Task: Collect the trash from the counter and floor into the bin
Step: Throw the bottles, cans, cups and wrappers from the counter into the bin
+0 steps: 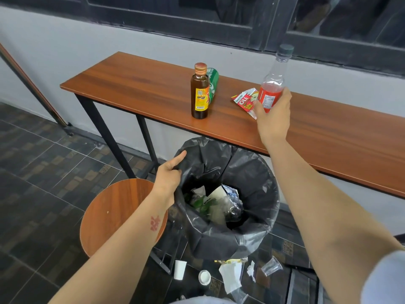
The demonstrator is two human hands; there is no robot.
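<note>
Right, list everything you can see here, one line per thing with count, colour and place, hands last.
counter: 1, brown wood top on black legs, along the wall
brown bottle: 1, dark brown with yellow label, upright on the counter
green can: 1, green, right behind the brown bottle
snack wrapper: 1, red and white, flat on the counter
plastic bottle: 1, clear with some red drink, in the right hand
bin: 1, black liner, partly filled, below the counter edge
stool: 1, round brown seat, left of the bin
floor litter: several, white cups, papers and a clear cup, near the bin
left hand: 1, gripping the bin liner rim
right hand: 1, over the counter
</note>
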